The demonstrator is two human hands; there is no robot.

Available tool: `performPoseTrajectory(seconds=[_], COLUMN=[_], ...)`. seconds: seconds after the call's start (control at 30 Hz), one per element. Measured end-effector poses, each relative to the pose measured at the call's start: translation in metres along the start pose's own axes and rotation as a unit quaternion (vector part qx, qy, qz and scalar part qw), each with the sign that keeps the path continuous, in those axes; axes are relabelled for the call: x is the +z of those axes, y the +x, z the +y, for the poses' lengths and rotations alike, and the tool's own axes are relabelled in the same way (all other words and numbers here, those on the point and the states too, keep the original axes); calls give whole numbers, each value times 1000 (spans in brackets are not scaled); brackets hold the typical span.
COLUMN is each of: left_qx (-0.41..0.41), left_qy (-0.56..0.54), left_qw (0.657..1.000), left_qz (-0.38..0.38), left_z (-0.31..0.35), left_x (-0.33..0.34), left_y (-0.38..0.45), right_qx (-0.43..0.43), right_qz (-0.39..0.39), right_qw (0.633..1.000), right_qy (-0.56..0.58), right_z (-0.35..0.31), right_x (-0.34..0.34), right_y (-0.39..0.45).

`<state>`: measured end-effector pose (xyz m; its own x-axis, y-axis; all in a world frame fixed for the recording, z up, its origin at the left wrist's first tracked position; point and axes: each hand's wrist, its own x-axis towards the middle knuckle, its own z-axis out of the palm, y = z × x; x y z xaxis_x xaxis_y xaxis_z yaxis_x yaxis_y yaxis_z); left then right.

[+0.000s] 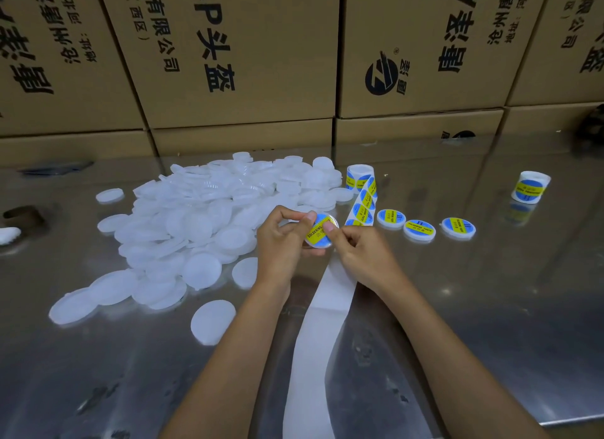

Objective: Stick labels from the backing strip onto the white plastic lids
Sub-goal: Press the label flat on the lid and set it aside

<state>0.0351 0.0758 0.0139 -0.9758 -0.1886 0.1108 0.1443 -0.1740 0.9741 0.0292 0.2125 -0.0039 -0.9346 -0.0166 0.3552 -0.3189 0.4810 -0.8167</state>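
Pressing a label (322, 229) flat onto a lid (317, 239), centre frame.
Held by left hand (283, 239), fingers curled round the rim for steadiness; smoothed under right hand (356, 247), fingertips pinched on its edge. Backing strip (322, 321) trailing below; bare lids (209, 216) piled left.

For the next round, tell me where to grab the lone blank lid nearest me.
Pinch the lid by its rim from the right. It lies flat on the steel table, apart from the pile, with bare table on that side.
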Motion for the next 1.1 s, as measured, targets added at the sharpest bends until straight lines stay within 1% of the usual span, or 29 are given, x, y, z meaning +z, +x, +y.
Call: performPoseTrajectory(seconds=[0.1, 0.2, 0.27, 0.33, 0.4, 0.43, 0.5, 0.6, 0.67, 0.77, 0.83, 0.9, 0.93, 1.0, 1.1], left_qx=[-4, -11, -25, -33, -29, -23, -10, 0, 3, 4, -3, -21, -30, -45, -52], left_qy=[3, 15, 17, 5, 11, 16, 25, 34, 45, 54, 52, 43, 40, 43, 71], left_qw=[1000, 1000, 999, 995, 990, 989, 991, 997, 998, 999, 999, 999, 999, 998, 996], left_qz=[6, -10, -44, -98, -140, -148, -132, -70, -34, -8, -3, -7, -9, -9, -11], left_z=[0, 1, 0, -2, -4, -5, -5, -5, -6, -7, -6, -6, -6, -6, -8], left_x=[0, 0, 0, 0, 0, -1, -2, -3, -2, 0, 1, 1, 1, 0, 0], left_y=[1, 2, 3, 3, 3, 3, 4, 5, 6, 6, 5, 5, 6, 6, 7], right_qx=[10, 26, 48, 78, 106, 115, 118, 104, 98, 132, 172, 224, 250, 292, 322], right_qz=[-16, -25, -11, 13, 28, 28, 23, 17, -5, -53, -35, 25, 56, 95, 118], right_qw=[1000, 999, 998, 996, 993, 991, 990, 990, 991, 982, 972, 952, 934, 886, 802], right_qy=[-1, 19, 36, 42, 51, 59, 77, 95, 91, 122, 153, 207, 248, 348, 489], right_z=[0, 0, 0, 2, 3, 3, 1, -3, -6, -8, -9, -7, -5, 0, 7], right_x=[-1, 0, 1, 1, 0, 0, -1, -1, -2, -4, -4, -8, -11, -20, -32], right_y=[0, 0, 1, 3, 5, 5, 5, 4, 2, 1, 2, 4, 5, 8, 12])
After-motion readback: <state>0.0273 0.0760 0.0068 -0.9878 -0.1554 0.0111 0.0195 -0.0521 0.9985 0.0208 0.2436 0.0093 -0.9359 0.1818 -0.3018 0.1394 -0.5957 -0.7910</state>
